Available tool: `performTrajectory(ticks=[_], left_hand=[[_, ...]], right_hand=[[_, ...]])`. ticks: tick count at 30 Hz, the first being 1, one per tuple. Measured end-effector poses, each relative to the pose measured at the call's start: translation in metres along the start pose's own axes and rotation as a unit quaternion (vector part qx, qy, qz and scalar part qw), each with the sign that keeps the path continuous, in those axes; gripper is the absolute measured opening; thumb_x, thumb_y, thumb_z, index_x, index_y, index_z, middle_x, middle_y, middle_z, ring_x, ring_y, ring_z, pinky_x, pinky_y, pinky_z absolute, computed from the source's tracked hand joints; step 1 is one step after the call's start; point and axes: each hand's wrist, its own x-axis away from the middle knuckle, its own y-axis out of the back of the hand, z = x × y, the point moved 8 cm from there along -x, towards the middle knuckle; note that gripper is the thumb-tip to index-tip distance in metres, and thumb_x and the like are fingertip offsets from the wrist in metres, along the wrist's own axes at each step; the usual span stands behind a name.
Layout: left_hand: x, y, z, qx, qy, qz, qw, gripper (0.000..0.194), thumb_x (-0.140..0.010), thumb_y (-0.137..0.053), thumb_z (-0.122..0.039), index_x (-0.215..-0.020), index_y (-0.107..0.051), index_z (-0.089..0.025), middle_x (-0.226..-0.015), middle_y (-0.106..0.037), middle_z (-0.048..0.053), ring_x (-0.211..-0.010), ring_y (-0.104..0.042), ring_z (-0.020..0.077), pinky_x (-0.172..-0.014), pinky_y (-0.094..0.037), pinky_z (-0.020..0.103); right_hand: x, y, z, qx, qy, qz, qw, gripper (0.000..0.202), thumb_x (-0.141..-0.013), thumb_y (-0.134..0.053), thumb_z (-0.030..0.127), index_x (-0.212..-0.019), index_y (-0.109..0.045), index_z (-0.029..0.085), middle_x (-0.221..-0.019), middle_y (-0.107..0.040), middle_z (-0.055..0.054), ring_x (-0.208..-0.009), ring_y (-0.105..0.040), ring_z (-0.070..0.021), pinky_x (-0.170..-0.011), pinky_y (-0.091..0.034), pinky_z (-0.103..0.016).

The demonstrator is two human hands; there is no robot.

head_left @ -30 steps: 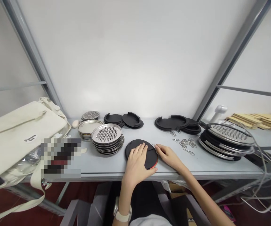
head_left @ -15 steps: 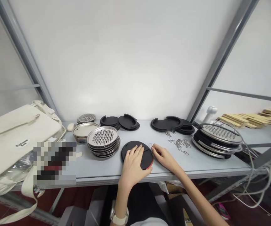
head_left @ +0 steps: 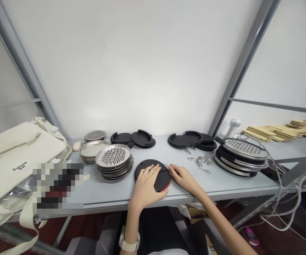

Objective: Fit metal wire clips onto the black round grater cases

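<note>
My left hand [head_left: 147, 187] lies over a black round disc [head_left: 164, 178], fingers on its top and thumb against the near right edge, where a red and green strip shows. The disc rests flat on the table near the front edge. At its right rim my right hand [head_left: 182, 179] is closed, thumb and forefinger pinching a small metal wire clip [head_left: 166, 167] that touches or overlaps the disc's edge. More loose wire clips [head_left: 203, 162] lie in a small heap behind and right of this hand.
Left are stacked round metal graters [head_left: 114, 156] and plain metal discs [head_left: 94, 148]. Black rimmed holders [head_left: 185, 140] line the back. A grater stack [head_left: 244, 152] stands right, near cables and wooden pieces [head_left: 271, 132]. A cream bag [head_left: 17, 152] covers the left end.
My right hand has brought the wire clip slightly closer to the disc's right rim. My left hand stays on the disc. The whole view has shifted a little.
</note>
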Motion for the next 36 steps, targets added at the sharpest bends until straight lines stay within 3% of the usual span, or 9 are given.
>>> performTrajectory(ticks=[14, 25, 36], left_hand=[[-0.001, 0.002, 0.001, 0.007, -0.002, 0.006, 1.000, 0.074, -0.072, -0.069, -0.041, -0.138, -0.040, -0.026, -0.143, -0.044, 0.005, -0.132, -0.037, 0.0266, -0.111, -0.027, 0.047], [0.001, -0.001, 0.003, 0.014, 0.004, 0.008, 1.000, 0.075, -0.072, -0.069, -0.043, -0.139, -0.038, -0.028, -0.144, -0.042, 0.003, -0.134, -0.035, 0.0251, -0.112, -0.024, 0.046], [-0.001, -0.002, 0.004, 0.021, 0.006, 0.012, 1.000, 0.075, -0.071, -0.069, -0.044, -0.138, -0.039, -0.028, -0.144, -0.042, 0.002, -0.133, -0.035, 0.0260, -0.112, -0.024, 0.046]], right_hand=[[-0.001, -0.004, -0.008, -0.045, -0.010, 0.007, 0.999, 0.036, -0.091, -0.035, 0.042, -0.062, -0.032, 0.021, -0.055, -0.030, 0.006, -0.053, -0.029, -0.0106, -0.052, -0.024, -0.024], [-0.002, -0.002, -0.005, -0.083, -0.007, -0.004, 0.997, 0.023, -0.090, -0.039, 0.035, -0.072, -0.040, 0.021, -0.062, -0.036, 0.006, -0.059, -0.035, -0.0112, -0.056, -0.028, -0.023], [-0.002, -0.004, -0.012, -0.059, -0.024, 0.003, 0.998, 0.030, -0.088, -0.041, 0.034, -0.062, -0.031, 0.021, -0.057, -0.029, 0.006, -0.055, -0.029, -0.0101, -0.053, -0.024, -0.024]])
